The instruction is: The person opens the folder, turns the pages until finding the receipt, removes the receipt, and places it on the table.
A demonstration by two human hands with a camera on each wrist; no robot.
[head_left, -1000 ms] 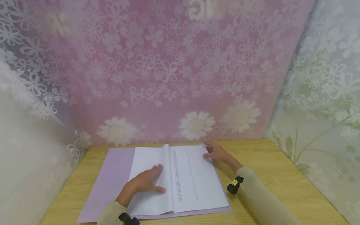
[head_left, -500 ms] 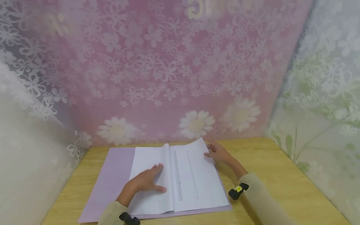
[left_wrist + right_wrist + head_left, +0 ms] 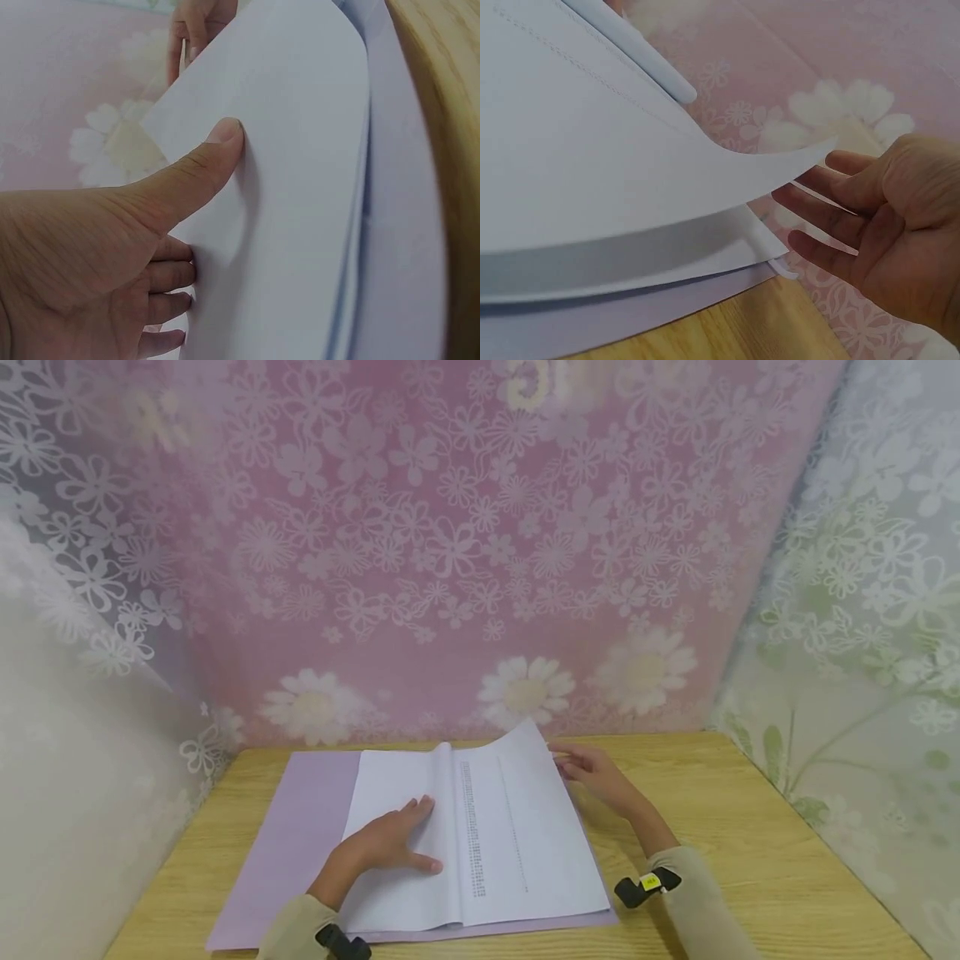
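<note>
A document with white printed pages lies spread in a lilac folder [image 3: 311,810]. My left hand [image 3: 384,845] rests on the left-hand page [image 3: 397,897], its fingers and thumb spread out. On the right, the top sheet [image 3: 543,852] bears columns of small print, and its far right corner curls up. Beside that raised corner is my right hand [image 3: 606,783]. In the right wrist view, the fingers of my right hand [image 3: 870,217] reach to the sheet's tip from behind, extended rather than curled; one fingertip is partly hidden by the paper. More pages [image 3: 727,240] lie flat beneath.
The folder lies on a wooden table [image 3: 720,843]. A pink flowered backdrop [image 3: 450,568] rises at the table's far edge. Pale flowered sheets stand at the left and right sides. Black cameras are strapped at both wrists.
The top right-hand sheet's far corner has risen and curled up toward the left. My right hand has shifted slightly right, its fingers now behind the corner. The left hand stays put.
</note>
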